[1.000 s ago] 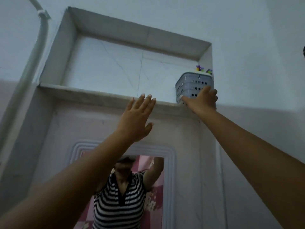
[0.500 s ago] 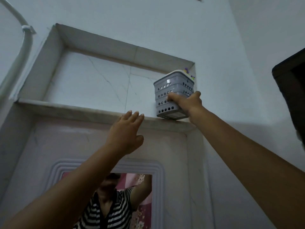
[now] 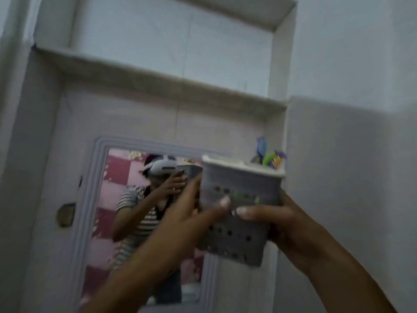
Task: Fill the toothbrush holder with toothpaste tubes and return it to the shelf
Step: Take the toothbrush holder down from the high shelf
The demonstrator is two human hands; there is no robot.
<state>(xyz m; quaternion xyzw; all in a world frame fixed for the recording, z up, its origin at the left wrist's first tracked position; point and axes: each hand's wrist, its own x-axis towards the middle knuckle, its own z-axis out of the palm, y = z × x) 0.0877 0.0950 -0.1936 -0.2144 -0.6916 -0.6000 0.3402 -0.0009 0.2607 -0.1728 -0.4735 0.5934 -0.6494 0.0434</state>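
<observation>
A grey perforated toothbrush holder (image 3: 242,181) with a white rim hangs in the air below the shelf (image 3: 158,75), held upright between both hands. My left hand (image 3: 191,220) grips its left side, thumb across the front. My right hand (image 3: 286,220) grips its right side and bottom, thumb on the front. Purple and green items (image 3: 268,155) stick out of its back right corner; I cannot tell what they are. The frame is blurred. No toothpaste tubes show.
The shelf is a recessed marble niche high in the wall. Below it hangs a framed mirror (image 3: 135,222) reflecting a person in a striped shirt. A plain wall (image 3: 349,177) stands to the right.
My right hand has lifted the holder off the right end of the shelf and brought it down. My left hand has come off the shelf edge and taken hold of the holder's left side.
</observation>
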